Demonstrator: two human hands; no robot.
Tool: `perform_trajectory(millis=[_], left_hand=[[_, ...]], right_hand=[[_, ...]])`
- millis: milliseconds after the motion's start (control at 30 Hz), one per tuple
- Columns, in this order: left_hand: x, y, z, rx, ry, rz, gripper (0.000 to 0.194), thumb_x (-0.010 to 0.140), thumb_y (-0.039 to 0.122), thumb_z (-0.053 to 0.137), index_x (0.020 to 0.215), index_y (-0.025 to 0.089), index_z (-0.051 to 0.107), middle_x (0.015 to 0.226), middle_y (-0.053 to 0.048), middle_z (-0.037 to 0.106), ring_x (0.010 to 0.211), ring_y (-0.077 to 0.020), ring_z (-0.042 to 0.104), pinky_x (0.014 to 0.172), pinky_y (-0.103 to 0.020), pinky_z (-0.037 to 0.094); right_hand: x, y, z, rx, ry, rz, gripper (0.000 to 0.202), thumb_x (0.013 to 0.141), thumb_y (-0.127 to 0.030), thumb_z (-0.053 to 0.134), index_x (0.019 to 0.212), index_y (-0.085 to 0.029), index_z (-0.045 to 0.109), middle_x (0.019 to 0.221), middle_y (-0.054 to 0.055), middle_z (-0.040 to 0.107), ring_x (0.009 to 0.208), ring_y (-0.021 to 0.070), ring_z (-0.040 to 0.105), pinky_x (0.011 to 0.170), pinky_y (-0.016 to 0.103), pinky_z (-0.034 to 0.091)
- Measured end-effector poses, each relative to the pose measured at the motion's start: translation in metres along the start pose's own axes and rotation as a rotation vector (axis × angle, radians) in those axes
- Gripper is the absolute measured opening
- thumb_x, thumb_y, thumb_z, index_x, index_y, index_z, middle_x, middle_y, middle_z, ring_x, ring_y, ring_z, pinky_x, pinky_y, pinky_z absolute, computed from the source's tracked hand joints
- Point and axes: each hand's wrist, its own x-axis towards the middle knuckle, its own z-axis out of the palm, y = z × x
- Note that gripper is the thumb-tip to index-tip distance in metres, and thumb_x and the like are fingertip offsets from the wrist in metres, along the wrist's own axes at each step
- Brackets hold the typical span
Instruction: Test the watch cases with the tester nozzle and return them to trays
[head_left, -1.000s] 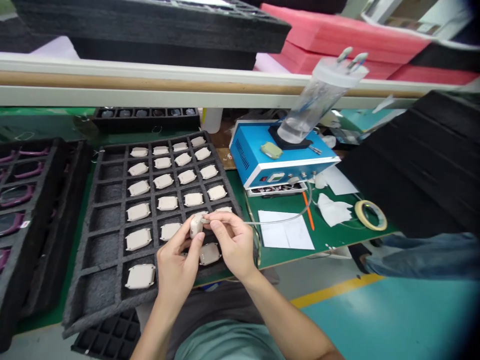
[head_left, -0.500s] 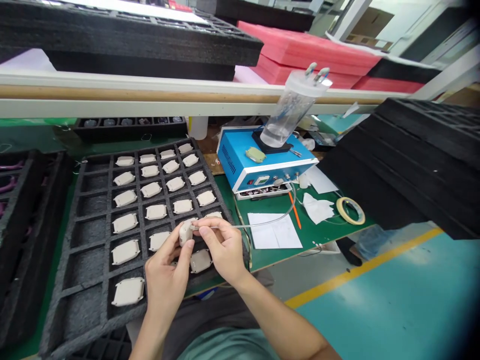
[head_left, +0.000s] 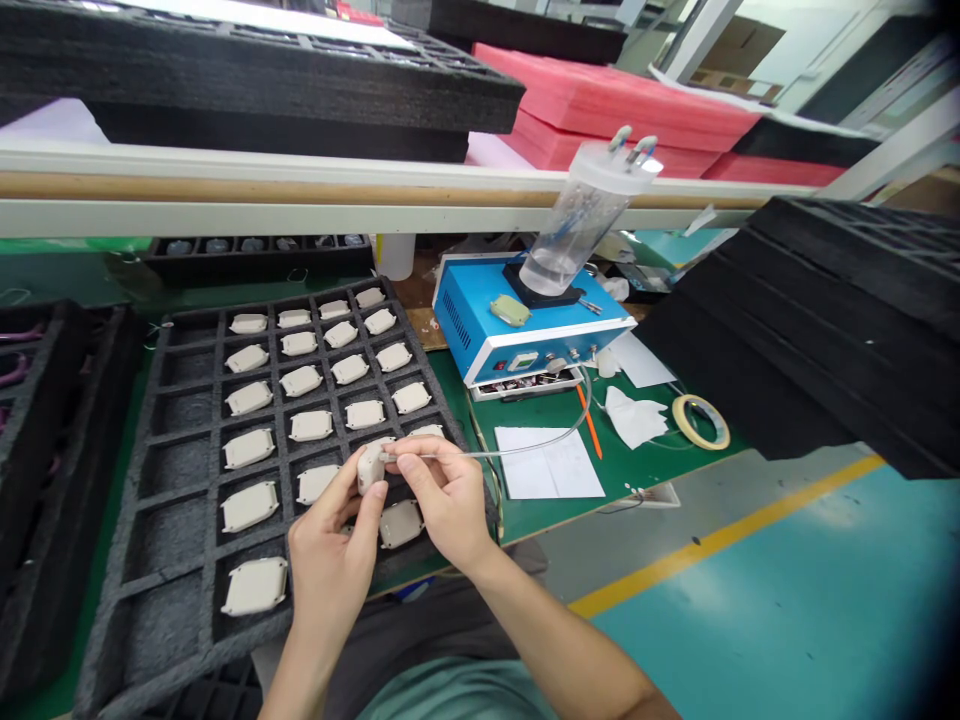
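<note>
Head view: clear hose (head_left: 525, 450) crosses paper (head_left: 551, 477) near blue box (head_left: 481, 295).

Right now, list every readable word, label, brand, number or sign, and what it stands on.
No text is readable.
Display on the blue box: too small and blurred to read.
Nearest white sheet: no writing discernible.
Pale casing in the left hand: any marking too small to read.

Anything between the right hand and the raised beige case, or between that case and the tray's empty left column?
The thin tube, pinched in the right hand, bridges to the beige case in the left hand. Toward the empty column of the tray, nothing visible blocks the way; only other cases lie below.
</note>
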Motion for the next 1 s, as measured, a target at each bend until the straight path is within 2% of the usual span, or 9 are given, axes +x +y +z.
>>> perform_trajectory(millis=[233,533,767,1000], left_hand=[[0.0,0.0,0.0,-0.002,-0.002,-0.005,0.049,0.092,0.047,0.073,0.132,0.019,0.075,0.131,-0.009,0.077,0.111,-0.0297,0.079,0.097,-0.039,0.066],[0.001,0.003,0.001,0.003,-0.027,0.037,0.045,0.094,0.041,0.072,0.133,0.019,0.075,0.131,-0.01,0.077,0.112,-0.0292,0.079,0.096,-0.036,0.066],[0.0,0.012,0.014,0.093,-0.053,0.136,0.044,0.095,0.038,0.069,0.132,0.017,0.075,0.128,-0.01,0.078,0.104,-0.028,0.081,0.093,-0.037,0.068],[-0.003,0.009,0.024,0.031,-0.023,0.088,0.044,0.093,0.039,0.071,0.131,0.016,0.076,0.13,-0.011,0.076,0.108,-0.0295,0.08,0.091,-0.038,0.068]], right_hand=[[0.0,0.0,0.0,0.016,0.004,-0.015,0.017,0.094,-0.038,0.074,0.093,-0.022,0.078,0.099,0.006,0.082,0.093,0.0211,0.079,0.087,0.035,0.068],[-0.003,-0.004,-0.001,0.009,0.021,0.012,0.021,0.093,-0.043,0.075,0.094,-0.022,0.077,0.1,0.007,0.082,0.092,0.0211,0.079,0.087,0.035,0.068],[-0.008,-0.008,-0.015,0.084,0.097,0.055,0.025,0.091,-0.046,0.078,0.093,-0.021,0.078,0.097,0.006,0.082,0.09,0.0201,0.079,0.085,0.034,0.068],[-0.008,-0.005,-0.02,0.081,0.094,0.022,0.021,0.092,-0.042,0.077,0.093,-0.022,0.079,0.098,0.006,0.082,0.09,0.0191,0.079,0.086,0.032,0.066]])
